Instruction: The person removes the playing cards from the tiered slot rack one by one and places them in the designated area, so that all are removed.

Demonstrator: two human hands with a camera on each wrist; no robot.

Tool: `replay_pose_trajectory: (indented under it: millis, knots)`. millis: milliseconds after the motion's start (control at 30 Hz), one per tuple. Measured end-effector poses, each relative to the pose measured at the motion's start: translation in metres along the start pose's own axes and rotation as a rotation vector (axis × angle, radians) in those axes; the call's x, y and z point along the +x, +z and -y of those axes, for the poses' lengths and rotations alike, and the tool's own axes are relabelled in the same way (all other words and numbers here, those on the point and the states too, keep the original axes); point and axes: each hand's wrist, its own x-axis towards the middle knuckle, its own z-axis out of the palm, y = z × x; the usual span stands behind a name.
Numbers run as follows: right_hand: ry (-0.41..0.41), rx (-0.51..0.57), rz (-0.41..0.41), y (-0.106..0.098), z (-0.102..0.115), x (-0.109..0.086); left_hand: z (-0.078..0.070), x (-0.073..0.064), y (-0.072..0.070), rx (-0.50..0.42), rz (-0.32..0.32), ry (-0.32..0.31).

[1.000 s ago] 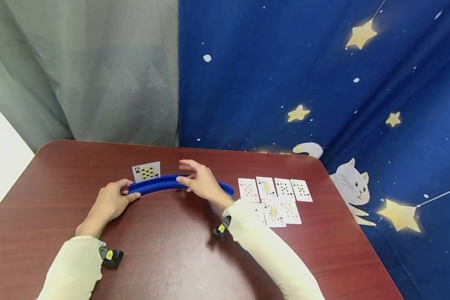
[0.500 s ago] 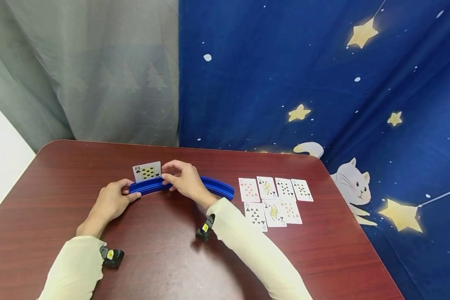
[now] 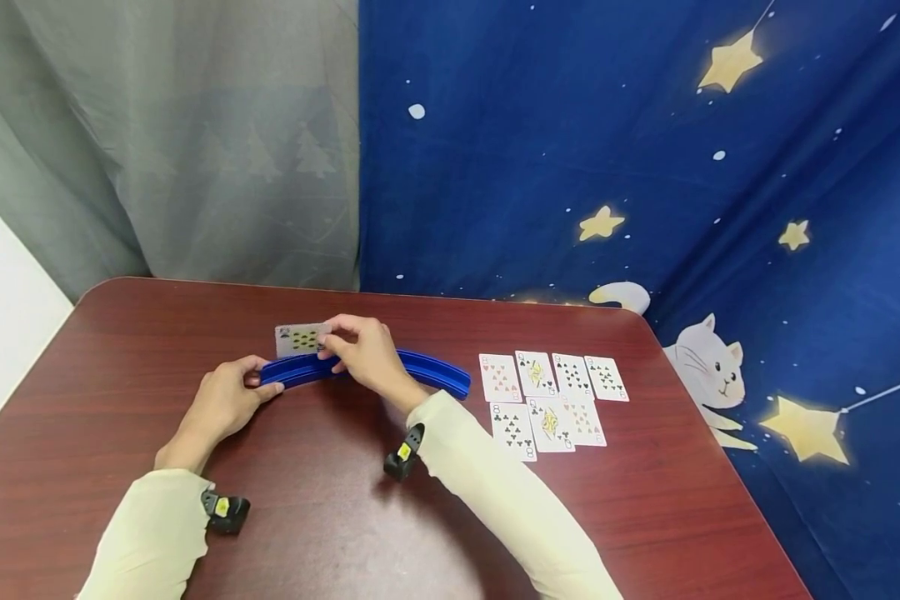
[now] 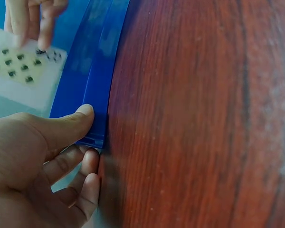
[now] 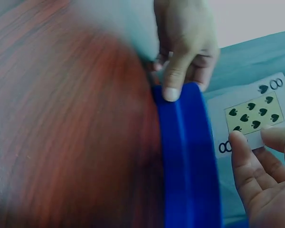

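A curved blue card holder (image 3: 437,375) lies on the table. My left hand (image 3: 225,402) grips its left end, thumb on top and fingers around the end, as the left wrist view shows. My right hand (image 3: 371,357) pinches the eight of spades playing card (image 3: 294,340) by its right-hand part, between thumb and fingers. Its face shows in the right wrist view, where the card (image 5: 249,114) stands beside the holder (image 5: 187,161). In the head view the card's lower edge overlaps the holder's far rim.
Several playing cards lie face up in two rows right of the holder, among them an eight of clubs (image 3: 513,432) and a red-suited card (image 3: 499,377). The brown table (image 3: 330,517) ends at a grey curtain (image 3: 247,167) and a blue star-patterned curtain (image 3: 495,183).
My right hand has moved left along the holder and taken hold of the eight of spades, which has shifted slightly right and tipped. My left hand has stayed on the holder's end.
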Motion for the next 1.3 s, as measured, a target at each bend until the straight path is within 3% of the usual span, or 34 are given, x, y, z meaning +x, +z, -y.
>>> replay_pose_trajectory:
  millis: [200, 467, 733, 1033, 1300]
  knots:
    - [-0.008, 0.089, -0.062, -0.03, 0.001, -0.005, 0.0, 0.0, -0.002, 0.008, -0.01, -0.001]
    - [0.054, 0.035, -0.174, -0.079, -0.013, -0.025, 0.002, -0.001, -0.001, 0.001, 0.007, -0.002]
    - [0.115, -0.191, -0.223, -0.143, -0.039, -0.059, 0.002, -0.001, -0.001, 0.006, 0.004, 0.004]
    - [0.279, -0.609, -0.217, -0.221, -0.075, -0.11, 0.0, 0.0, 0.0, 0.006, 0.009, 0.004]
    - [0.458, -0.769, -0.223, -0.28, -0.098, -0.157, 0.0, 0.0, 0.001, 0.011, 0.007, 0.011]
